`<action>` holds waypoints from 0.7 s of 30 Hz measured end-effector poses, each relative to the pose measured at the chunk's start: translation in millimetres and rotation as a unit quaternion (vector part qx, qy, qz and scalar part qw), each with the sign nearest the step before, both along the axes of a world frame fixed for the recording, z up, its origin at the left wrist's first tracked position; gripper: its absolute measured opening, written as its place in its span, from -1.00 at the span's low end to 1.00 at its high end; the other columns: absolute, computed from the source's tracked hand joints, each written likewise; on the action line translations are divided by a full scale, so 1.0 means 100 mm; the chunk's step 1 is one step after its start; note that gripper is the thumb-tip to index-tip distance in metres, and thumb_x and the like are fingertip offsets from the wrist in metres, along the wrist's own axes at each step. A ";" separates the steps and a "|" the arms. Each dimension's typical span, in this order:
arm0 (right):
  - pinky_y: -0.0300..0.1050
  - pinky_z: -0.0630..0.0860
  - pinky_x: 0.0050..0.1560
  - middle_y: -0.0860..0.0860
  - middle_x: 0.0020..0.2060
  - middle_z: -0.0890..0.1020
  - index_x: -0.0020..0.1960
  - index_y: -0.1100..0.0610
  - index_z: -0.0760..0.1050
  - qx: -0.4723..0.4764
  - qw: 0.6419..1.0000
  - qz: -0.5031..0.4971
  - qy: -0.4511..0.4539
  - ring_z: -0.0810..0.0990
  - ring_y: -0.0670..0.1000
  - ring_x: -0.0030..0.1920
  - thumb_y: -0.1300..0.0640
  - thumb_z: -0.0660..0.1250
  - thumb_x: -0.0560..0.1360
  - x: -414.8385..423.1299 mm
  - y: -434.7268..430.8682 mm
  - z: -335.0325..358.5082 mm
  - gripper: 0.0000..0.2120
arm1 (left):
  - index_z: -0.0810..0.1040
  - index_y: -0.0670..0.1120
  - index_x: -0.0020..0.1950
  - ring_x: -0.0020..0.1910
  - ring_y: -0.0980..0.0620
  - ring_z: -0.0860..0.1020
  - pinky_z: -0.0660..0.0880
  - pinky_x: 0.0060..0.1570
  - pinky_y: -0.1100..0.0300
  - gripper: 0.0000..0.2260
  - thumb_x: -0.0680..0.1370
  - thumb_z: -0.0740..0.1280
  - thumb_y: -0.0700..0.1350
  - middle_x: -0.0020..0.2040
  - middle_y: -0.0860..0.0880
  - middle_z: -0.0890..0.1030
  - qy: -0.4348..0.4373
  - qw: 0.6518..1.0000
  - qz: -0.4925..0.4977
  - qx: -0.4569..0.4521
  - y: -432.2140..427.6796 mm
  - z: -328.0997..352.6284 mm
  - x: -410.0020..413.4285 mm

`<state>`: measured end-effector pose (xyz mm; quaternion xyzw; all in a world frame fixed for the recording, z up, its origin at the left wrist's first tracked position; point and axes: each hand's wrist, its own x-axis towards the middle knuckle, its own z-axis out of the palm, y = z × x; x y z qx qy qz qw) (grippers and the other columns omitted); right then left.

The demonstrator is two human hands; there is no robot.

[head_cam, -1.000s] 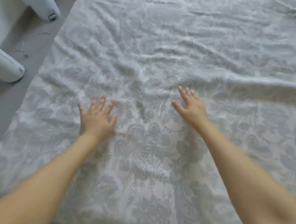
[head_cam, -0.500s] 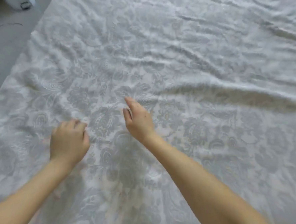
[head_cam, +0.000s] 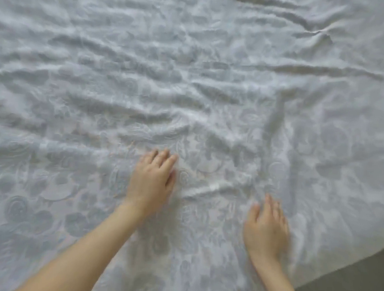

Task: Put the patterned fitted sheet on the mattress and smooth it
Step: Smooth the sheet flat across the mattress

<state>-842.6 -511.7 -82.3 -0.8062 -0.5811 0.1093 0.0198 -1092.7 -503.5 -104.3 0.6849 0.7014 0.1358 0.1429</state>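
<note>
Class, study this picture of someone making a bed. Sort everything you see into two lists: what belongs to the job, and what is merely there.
Belongs to the job:
- patterned fitted sheet, spread out, wrinkled
- left hand, flat on the sheet
- right hand, fingers straight, on the sheet near its edge

Merely there:
- strip of floor past the bed's edge, lower right

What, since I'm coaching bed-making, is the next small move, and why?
Probably sweep both flat hands forward, away from the body. The left hand and right hand lie open on the patterned sheet, a raised crease runs between them, and many wrinkles ripple across the fabric beyond them.
</note>
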 end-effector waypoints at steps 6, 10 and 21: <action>0.05 -0.10 0.48 0.09 0.50 0.20 0.51 0.15 0.15 0.016 0.900 0.421 0.114 0.13 0.03 0.51 0.02 -0.03 0.62 -1.13 1.68 -0.29 -0.52 | 0.32 -0.13 0.45 0.43 -0.36 0.20 0.10 0.38 -0.29 -0.51 0.54 0.08 -0.02 0.46 -0.26 0.28 0.065 0.975 0.214 -0.012 1.14 -0.14 0.25; -0.03 -0.11 0.49 0.09 0.47 0.27 0.48 0.17 0.22 0.060 0.947 0.315 0.029 0.18 0.04 0.49 -0.03 -0.09 0.59 1.02 1.84 -0.70 -0.47 | 0.12 0.01 0.53 0.48 -0.40 -0.09 -0.14 0.36 -0.39 -0.46 0.56 -0.01 0.11 0.54 -0.21 0.04 0.119 0.972 0.186 -0.086 1.18 -0.41 1.64; 0.06 0.17 0.42 0.19 0.31 0.49 0.36 0.27 0.41 0.083 0.949 0.240 0.184 0.42 0.14 0.34 0.09 0.01 0.54 1.47 2.01 -0.25 -0.52 | 0.57 -0.20 0.10 0.08 -0.19 0.57 0.42 0.08 0.01 -0.69 0.53 0.14 -0.07 0.09 -0.24 0.62 -0.052 0.995 0.078 0.040 1.27 0.06 2.74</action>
